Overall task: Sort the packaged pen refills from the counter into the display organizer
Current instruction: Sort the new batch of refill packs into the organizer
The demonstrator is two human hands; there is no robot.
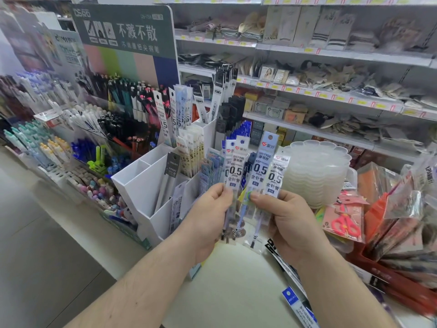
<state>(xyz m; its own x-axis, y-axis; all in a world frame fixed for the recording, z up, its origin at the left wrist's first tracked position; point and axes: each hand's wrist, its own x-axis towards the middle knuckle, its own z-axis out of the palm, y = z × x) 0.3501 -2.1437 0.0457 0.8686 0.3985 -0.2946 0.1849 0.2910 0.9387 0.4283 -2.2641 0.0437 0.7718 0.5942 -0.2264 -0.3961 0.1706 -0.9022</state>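
Nearest on the tabletop [236, 292], more refill packs [299, 306] lie flat by the right forearm, apart from both hands.

Above the pale surface, both hands hold a fan of refills [256, 176] upright. The left hand [208, 216] has its grip closed on the left packs, thumb and curled fingers pinching their lower part. The right hand [287, 221] has its grip closed on the right packs, thumb pressed on the front just under the blue label. The printed tops, marked 0.5, rise above both hands; the clear lower ends hang below between the wrists.

Just left of the left hand stands the white organizer [142, 183], a stepped box of open compartments. Some front compartments hold a few packs [173, 204]; the rear ones hold taller packs [189, 152] standing upright.

Right of the hands lies a pack with pink scissors [346, 223], and behind it a stack of clear scalloped trays [316, 171].

Farther left, pen racks [71, 138] sit under a green sign [127, 34]. Store shelves [331, 55] with goods fill the back.
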